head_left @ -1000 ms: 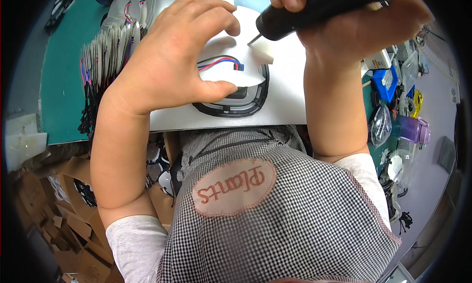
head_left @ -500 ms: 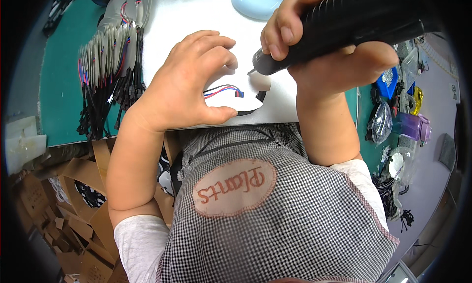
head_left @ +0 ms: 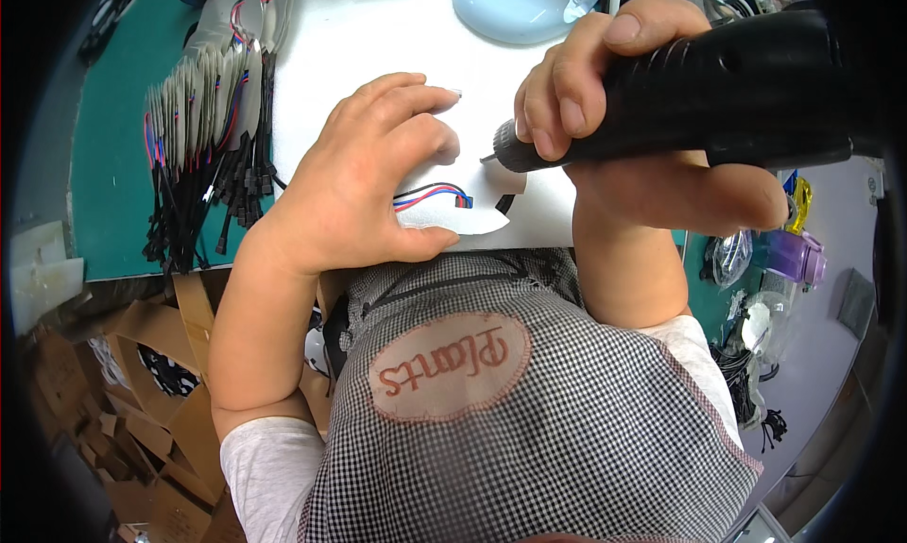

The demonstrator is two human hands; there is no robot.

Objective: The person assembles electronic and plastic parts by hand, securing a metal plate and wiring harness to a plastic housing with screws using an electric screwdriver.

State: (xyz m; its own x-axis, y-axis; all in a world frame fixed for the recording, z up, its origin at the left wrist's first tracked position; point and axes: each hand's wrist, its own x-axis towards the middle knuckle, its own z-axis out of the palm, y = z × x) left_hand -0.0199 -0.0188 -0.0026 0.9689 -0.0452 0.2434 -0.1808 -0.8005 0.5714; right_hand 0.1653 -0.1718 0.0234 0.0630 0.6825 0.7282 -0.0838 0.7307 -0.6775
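Wired white panel (head_left: 468,222) lies at the 6 o'clock side of the white mat (head_left: 331,33), spanned by the left hand (head_left: 364,170), fingers widely arched. Black driver (head_left: 699,94) gripped in the right hand (head_left: 652,192), at 2 o'clock. Bit (head_left: 487,159) best set square, wires (head_left: 427,193) kept clear.
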